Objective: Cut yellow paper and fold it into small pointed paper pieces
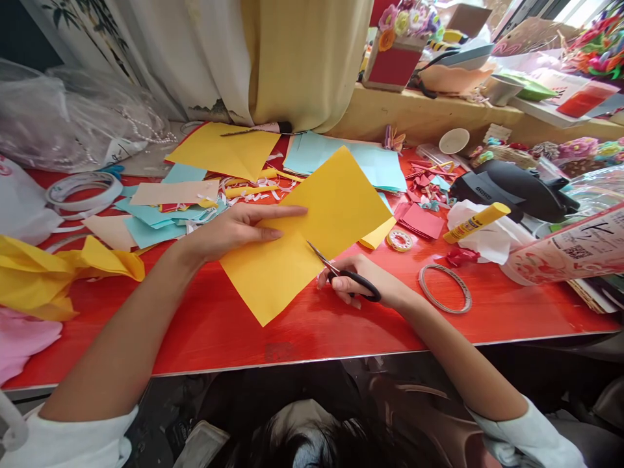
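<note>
The left hand [234,226] is pinching the yellow paper [336,201] by its nine o'clock edge above the red table [214,331], while the right hand [379,276] is gripping scissors [333,268] at four o'clock, seemingly cutting inward, the next snip calling for steady paper.

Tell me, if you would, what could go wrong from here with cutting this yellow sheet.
The fingers of the left hand lie on the yellow sheet near where the scissors point, so a long snip might nick them. The sheet's far corner, away from that hand, seems unsupported; the paper could flex and the cut made by the right hand might drift.
</note>
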Action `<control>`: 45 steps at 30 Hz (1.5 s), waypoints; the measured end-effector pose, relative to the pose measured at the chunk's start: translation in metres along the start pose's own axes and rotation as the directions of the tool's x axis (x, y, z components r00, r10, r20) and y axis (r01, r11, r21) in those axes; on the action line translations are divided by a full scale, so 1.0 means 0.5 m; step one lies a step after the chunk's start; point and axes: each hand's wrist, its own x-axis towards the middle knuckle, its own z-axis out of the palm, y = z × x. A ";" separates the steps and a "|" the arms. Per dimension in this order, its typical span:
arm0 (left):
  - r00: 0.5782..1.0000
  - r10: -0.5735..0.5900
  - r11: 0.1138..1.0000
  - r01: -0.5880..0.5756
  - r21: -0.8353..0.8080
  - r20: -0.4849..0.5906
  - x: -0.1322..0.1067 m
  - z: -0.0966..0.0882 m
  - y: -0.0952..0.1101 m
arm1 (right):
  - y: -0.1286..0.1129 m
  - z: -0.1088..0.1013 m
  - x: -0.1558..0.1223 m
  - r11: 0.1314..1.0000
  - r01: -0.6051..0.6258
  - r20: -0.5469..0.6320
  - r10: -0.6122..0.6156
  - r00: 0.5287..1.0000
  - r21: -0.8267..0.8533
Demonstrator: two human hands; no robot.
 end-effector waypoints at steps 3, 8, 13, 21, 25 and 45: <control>1.000 -0.007 1.000 0.007 -0.010 0.002 0.001 0.004 0.000 | -0.003 0.002 0.001 1.000 -0.012 -0.015 0.012 1.000 0.022; 1.000 -0.012 1.000 0.012 -0.006 0.001 0.001 0.005 -0.001 | 0.002 0.003 0.002 1.000 -0.021 -0.040 0.022 0.999 0.014; 1.000 0.017 1.000 -0.017 0.012 0.012 0.002 0.001 -0.005 | 0.008 0.005 0.003 1.000 -0.013 -0.058 0.013 0.998 0.008; 1.000 0.001 1.000 -0.001 -0.006 0.005 0.002 0.000 -0.003 | 0.014 0.009 0.006 0.999 -0.020 -0.079 0.023 0.997 0.034; 1.000 -0.002 1.000 0.002 -0.001 0.001 0.002 0.001 -0.001 | 0.018 0.010 0.008 0.998 -0.024 -0.092 0.030 0.995 0.064; 1.000 0.002 0.997 -0.004 0.081 0.026 0.003 -0.004 -0.005 | 0.024 0.009 0.012 0.995 -0.066 -0.141 0.075 0.987 0.070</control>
